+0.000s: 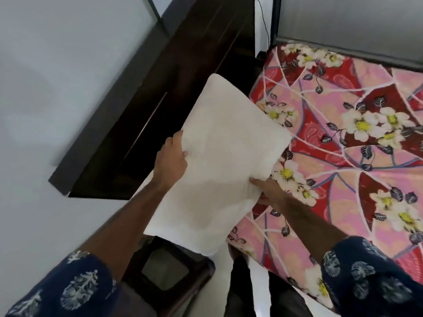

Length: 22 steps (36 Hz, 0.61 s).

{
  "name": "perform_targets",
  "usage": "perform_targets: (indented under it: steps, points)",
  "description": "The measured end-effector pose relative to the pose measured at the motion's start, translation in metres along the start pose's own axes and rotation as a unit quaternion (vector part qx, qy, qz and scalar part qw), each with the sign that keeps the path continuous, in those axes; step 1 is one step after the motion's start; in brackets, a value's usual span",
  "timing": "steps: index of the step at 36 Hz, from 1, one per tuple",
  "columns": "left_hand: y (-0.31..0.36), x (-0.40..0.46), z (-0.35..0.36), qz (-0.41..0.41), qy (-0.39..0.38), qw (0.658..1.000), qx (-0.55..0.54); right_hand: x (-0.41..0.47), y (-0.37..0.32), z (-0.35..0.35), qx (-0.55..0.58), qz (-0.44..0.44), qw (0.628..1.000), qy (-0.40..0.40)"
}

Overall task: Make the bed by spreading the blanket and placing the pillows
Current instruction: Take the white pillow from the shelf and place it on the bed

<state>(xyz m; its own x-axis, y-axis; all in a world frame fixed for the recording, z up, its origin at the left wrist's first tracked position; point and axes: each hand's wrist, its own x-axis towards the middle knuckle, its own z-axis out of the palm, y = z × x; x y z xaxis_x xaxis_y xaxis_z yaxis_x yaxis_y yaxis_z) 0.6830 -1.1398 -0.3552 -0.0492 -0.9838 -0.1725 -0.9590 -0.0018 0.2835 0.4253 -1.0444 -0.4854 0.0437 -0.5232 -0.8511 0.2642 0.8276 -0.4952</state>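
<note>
**Pillow held in both hands beside the bed**

Pillow (219,161) sits between two hands. The left hand (170,160) grips its left edge, thumb lying on the top face and fingers curled behind the cloth. The right hand (266,191) holds the lower right edge, fingers tucked under the pillow and pinching it from beneath.

The pillow is plain white, long and rectangular, plump, with soft creases where the hands squeeze it. It is tilted, its far corner pointing up and away, its right corner hanging over the edge of the bed (343,145). Whether it touches the bed cannot be told.

The bed is covered by a spread of red and pink with white flowers, lying flat. Dark blue patterned sleeves (375,277) cover the upper arms. Left of the pillow stands a dark wooden cabinet (142,106), and below it a dark stool (164,271).
</note>
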Motion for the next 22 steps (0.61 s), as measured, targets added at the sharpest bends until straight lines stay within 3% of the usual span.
perform_targets:
  steps: [4,10,17,22]
  points:
    - [-0.024,0.012,0.021,0.010,0.010,0.999,0.036,0.036,0.005,0.023,-0.028,0.007,1.000,0.001]
    - [-0.057,0.022,0.054,0.064,0.003,0.987,0.150,0.065,0.008,0.041,-0.061,-0.021,0.996,0.067]
    - [-0.075,0.004,0.105,0.206,-0.125,0.942,0.233,0.081,0.013,0.051,-0.132,-0.075,0.982,0.109]
    - [-0.090,-0.006,0.134,0.214,-0.108,0.932,0.272,0.091,0.020,0.046,-0.140,-0.078,0.983,0.092]
